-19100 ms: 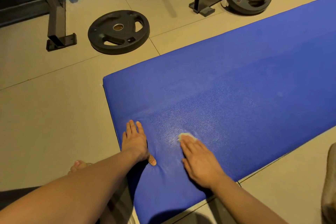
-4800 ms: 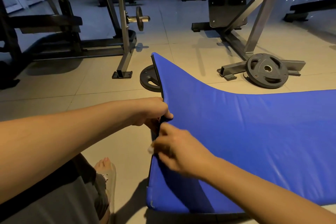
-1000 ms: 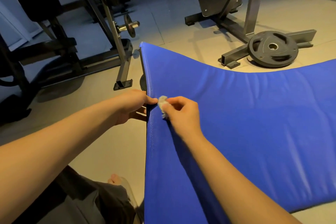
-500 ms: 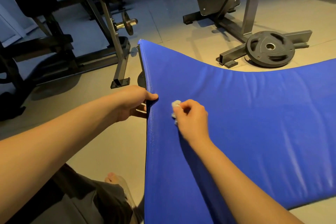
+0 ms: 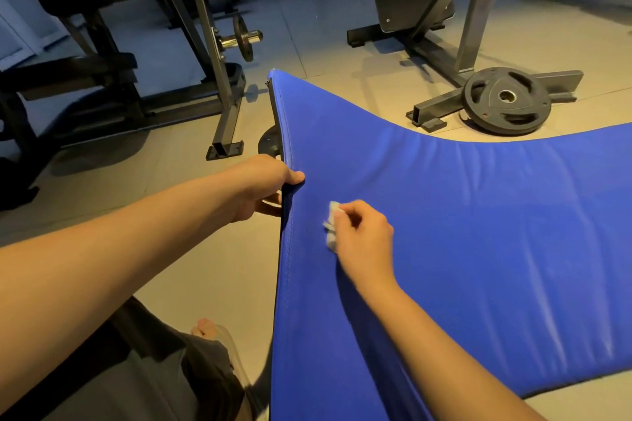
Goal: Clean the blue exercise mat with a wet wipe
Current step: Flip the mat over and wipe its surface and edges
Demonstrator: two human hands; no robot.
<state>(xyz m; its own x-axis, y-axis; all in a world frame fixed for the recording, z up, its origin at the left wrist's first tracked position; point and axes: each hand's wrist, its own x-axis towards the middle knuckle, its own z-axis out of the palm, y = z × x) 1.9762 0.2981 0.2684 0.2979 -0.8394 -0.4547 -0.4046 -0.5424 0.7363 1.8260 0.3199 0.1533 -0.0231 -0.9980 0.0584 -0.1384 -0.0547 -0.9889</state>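
Your right hand [image 5: 362, 236], fingers pinching the wet wipe [image 5: 331, 225], has left the mat [image 5: 478, 232] edge your left hand [image 5: 263, 181] grips: surface wiping resumes.

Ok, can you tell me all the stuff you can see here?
exercise mat: one, blue, on the floor, left end lifted
wet wipe: one, white, against the mat near that end
weight plates: two, black, on the floor, one beyond the mat, one half hidden behind its edge
gym frames: several, dark, at the back
foot: one, bottom, left of the mat
left hand: one, grips the mat's lifted edge
right hand: one, holds the wipe
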